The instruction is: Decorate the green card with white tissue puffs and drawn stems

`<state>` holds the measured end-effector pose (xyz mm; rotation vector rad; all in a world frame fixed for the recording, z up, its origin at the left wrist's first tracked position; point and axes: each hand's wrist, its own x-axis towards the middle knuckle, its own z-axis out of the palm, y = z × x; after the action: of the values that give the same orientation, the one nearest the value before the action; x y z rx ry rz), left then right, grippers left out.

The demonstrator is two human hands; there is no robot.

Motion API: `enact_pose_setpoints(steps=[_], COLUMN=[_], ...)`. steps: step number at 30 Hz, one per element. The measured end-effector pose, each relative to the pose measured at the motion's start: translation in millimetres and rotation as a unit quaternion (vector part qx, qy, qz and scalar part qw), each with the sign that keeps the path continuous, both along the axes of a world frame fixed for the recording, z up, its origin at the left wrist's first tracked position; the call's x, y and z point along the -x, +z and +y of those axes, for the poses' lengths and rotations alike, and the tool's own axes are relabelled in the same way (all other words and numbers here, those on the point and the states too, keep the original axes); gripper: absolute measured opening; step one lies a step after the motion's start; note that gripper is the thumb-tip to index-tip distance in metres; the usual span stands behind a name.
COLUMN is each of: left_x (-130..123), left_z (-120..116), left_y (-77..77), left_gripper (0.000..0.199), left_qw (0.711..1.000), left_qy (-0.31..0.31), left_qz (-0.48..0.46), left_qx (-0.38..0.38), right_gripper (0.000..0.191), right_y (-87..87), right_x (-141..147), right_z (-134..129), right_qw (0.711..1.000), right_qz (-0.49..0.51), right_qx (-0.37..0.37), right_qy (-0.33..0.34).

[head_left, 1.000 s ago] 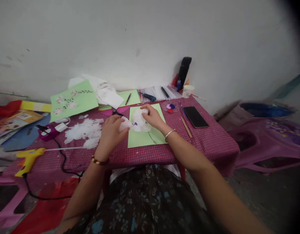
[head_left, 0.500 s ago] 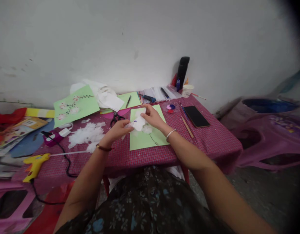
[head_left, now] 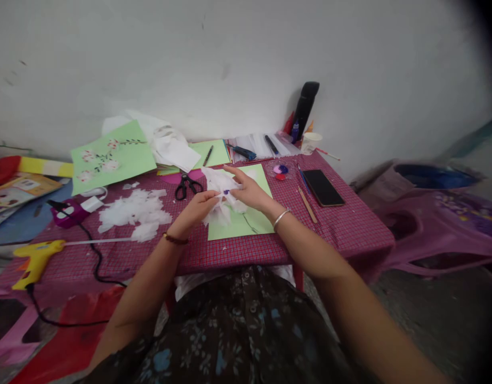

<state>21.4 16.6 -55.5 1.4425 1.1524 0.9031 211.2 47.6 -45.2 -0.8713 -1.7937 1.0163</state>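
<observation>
- At the near left of the surface [head_left: 214,256], the yellow glue gun [head_left: 38,257] lies with its black cord [head_left: 97,250] looping past the edge; a forearm or foot snagging that cord might drag it off.
- The green sheet [head_left: 230,230] lies under the work, apparently unweighted, so a brushing wrist could skew it or smear its drawn stem [head_left: 249,223].
- The left hand [head_left: 198,208] pinches one side of the white tissue [head_left: 214,181]; the right hand [head_left: 251,193] holds the other, thumb in, fingers spread. The tissue sits between them above the sheet. Being thin, it could tear if they pull apart.
- Its purple spot [head_left: 226,192] lies close to the fingers; if wet, which I cannot tell, it may stain them and the sheet.
- Loose white scraps [head_left: 134,210] on the left could scatter under a sleeve or draught.
- Beyond, the paint dish [head_left: 281,169] and paper cup [head_left: 311,143] could spill if knocked by a reaching arm.
</observation>
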Motion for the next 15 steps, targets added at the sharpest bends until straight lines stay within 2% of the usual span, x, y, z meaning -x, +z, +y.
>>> enact_pose_setpoints(steps=[3, 6, 9, 13, 15], left_x=[2, 2, -2, -9, -10], left_z=[0, 1, 4, 8, 8], left_y=[-2.0, -5.1, -9.5, -14.1, -14.4], left_gripper=[0.013, 0.023, 0.029, 0.054, 0.059], left_qw=[0.997, 0.989, 0.982, 0.975, 0.979], left_qy=[0.03, -0.001, -0.006, -0.006, -0.028], left_qz=[-0.062, -0.117, -0.16, -0.187, -0.168], left_qx=[0.042, 0.091, 0.101, 0.12, 0.112], right_gripper=[0.067, 0.063, 0.06, 0.057, 0.045], right_y=[-3.8, -8.9, -12.3, -10.5, -8.3], right_x=[1, 4, 6, 5, 4], right_z=[4, 7, 8, 6, 4], right_qw=[1.0, 1.0, 1.0, 1.0, 0.999], right_qz=[0.004, 0.005, 0.004, 0.005, -0.004], right_qx=[-0.02, -0.013, 0.001, -0.007, -0.007], right_qy=[0.008, 0.001, 0.005, 0.027, 0.034])
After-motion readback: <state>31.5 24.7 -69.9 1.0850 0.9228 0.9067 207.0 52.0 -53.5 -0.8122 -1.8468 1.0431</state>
